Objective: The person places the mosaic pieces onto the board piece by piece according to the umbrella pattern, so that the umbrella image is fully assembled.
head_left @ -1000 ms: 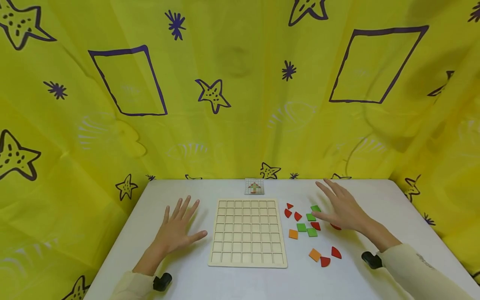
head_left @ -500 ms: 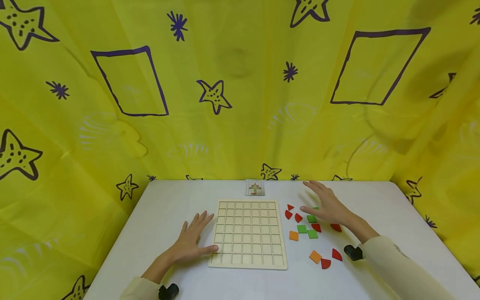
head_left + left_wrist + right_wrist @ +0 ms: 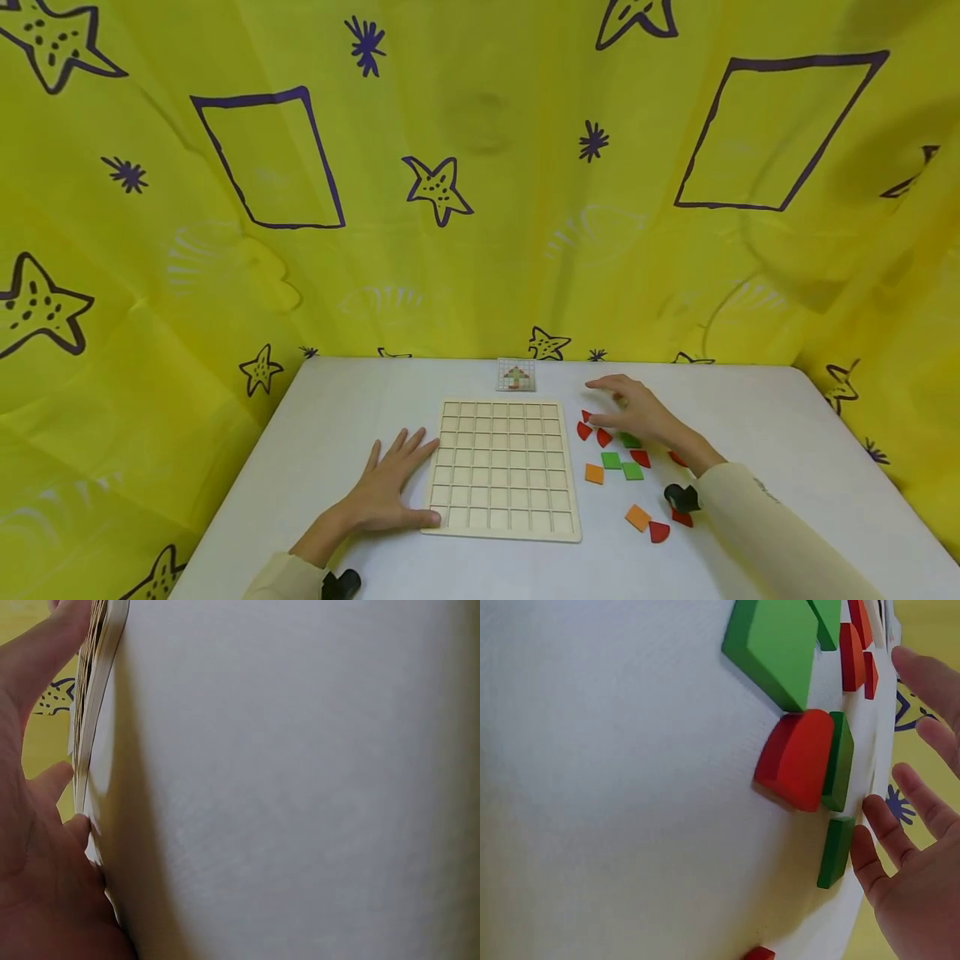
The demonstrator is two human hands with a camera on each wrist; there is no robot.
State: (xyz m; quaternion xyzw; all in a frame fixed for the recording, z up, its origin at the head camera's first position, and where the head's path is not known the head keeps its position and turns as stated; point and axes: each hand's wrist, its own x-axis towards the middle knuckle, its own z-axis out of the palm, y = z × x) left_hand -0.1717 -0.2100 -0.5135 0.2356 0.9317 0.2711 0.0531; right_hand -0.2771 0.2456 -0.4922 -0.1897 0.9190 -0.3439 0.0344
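My left hand (image 3: 386, 492) rests at the left edge of a pale wooden grid board (image 3: 502, 467), its thumb over the near-left corner and its fingers spread along the side. In the left wrist view the board's edge (image 3: 101, 682) runs beside the fingers. Over the loose pieces right of the board hovers my right hand (image 3: 637, 410), fingers loosely bent and holding nothing. Its thumb is near a small red triangle (image 3: 587, 416) and red quarter-circle pieces (image 3: 604, 437). Below the palm, the right wrist view has a green square (image 3: 776, 652) and a red piece (image 3: 799, 761).
A small pattern card (image 3: 516, 375) lies behind the board. Nearer the front right are orange squares (image 3: 638, 517) and a red quarter circle (image 3: 659, 532). A yellow patterned curtain (image 3: 480, 250) surrounds the white table (image 3: 375, 392).
My left hand has moved right and nearer me, onto the board's edge. The right hand has moved left and lower over the pieces, its fingers more bent.
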